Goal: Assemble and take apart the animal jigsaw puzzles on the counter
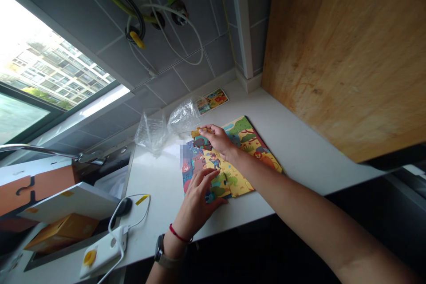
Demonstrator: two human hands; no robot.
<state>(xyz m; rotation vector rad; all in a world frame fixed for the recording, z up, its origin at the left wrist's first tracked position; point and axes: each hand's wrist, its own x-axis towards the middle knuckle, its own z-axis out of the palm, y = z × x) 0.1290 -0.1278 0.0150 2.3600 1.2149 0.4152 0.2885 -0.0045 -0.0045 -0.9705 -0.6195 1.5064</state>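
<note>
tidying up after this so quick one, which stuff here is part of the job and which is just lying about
In use:
left hand resting on the colourful cardboard jigsaw puzzle
right hand holding a yellow puzzle piece

Lying about:
crumpled clear plastic wrapping
small colourful picture card
white power bank with its white cable
orange cardboard box

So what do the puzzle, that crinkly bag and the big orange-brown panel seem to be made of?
The puzzle looks like printed cardboard, with a smooth coated face and cut piece lines. The crinkly bag looks like thin clear plastic, shining along its creases. The panel looks like varnished wood, given its grain, though it could be laminate.
</note>
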